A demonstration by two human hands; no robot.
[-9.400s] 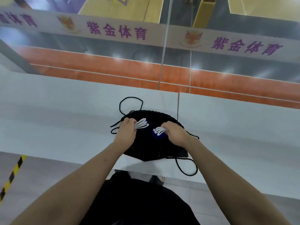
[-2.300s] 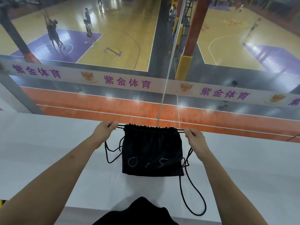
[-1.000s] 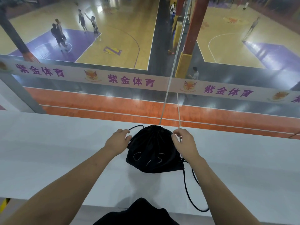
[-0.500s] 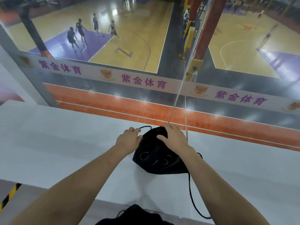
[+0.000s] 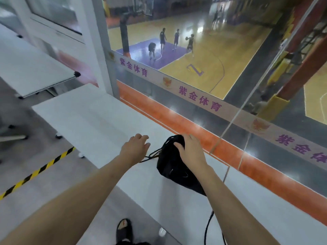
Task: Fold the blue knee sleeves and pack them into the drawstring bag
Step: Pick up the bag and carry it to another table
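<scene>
The black drawstring bag [image 5: 177, 167] lies on the white counter [image 5: 99, 121], its top pulled tight. The right hand [image 5: 190, 149] rests on the bag's top, fingers bent around it. The left hand [image 5: 135, 148] hangs just left of the bag, fingers loose, holding nothing.

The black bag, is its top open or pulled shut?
Pulled shut. The black bag's top is bunched tight under the right hand, cords trailing out.

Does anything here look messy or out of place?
Only slightly: the black bag's cords are loose. One dangles off the white table's near edge, and more trail left from its cinched mouth. Otherwise nothing stands out.
</scene>
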